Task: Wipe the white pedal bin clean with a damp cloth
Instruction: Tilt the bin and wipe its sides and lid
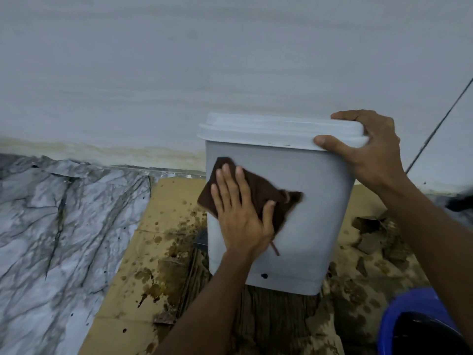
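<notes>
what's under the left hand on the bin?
A brown cloth, pressed flat by the left hand against the front wall of the white pedal bin. The wall beneath the cloth is covered, so its state there cannot be seen.

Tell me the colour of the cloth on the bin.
Dark brown cloth, clearest in the head view.

Under you, the floor [51,226] is grey-veined marble, with a flat cardboard sheet [163,196] lying on it, spattered with brown stains. The white pedal bin [307,239] rests on that cardboard, and a blue basin [389,329] sits at your lower right.
</notes>
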{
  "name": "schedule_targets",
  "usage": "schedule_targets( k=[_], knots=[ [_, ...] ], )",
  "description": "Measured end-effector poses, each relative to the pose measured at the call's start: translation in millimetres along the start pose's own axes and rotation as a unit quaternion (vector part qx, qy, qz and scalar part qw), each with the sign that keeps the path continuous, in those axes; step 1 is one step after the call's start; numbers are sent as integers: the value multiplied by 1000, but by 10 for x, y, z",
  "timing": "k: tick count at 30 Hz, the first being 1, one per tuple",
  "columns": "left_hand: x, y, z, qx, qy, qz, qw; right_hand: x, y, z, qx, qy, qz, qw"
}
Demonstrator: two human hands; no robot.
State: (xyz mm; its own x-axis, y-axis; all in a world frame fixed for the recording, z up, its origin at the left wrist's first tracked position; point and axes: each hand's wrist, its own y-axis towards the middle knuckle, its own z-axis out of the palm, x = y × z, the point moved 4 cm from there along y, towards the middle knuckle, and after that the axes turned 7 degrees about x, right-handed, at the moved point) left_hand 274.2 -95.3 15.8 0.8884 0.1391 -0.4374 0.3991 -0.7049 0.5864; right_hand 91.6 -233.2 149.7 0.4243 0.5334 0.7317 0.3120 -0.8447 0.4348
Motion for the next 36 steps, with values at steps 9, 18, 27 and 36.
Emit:
schedule_targets(
  k=[9, 18, 27, 36],
  knots=[
    [-182, -1169, 464, -37, -177, -346, 920, -9, -49, -13, -8, 2, -13, 1000],
    [-43, -570, 280, -30, -59, -103, 992, 33, -64, -1, -4, 0, -2, 1000],
    [-487, -1086, 569, -79, -287, -495, 816, 44, -105, -15, -8, -5, -2, 1000],
    [-48, -689, 318, -82, -155, -244, 954, 41, -98, 3, -11, -10, 3, 1000]
  ],
)
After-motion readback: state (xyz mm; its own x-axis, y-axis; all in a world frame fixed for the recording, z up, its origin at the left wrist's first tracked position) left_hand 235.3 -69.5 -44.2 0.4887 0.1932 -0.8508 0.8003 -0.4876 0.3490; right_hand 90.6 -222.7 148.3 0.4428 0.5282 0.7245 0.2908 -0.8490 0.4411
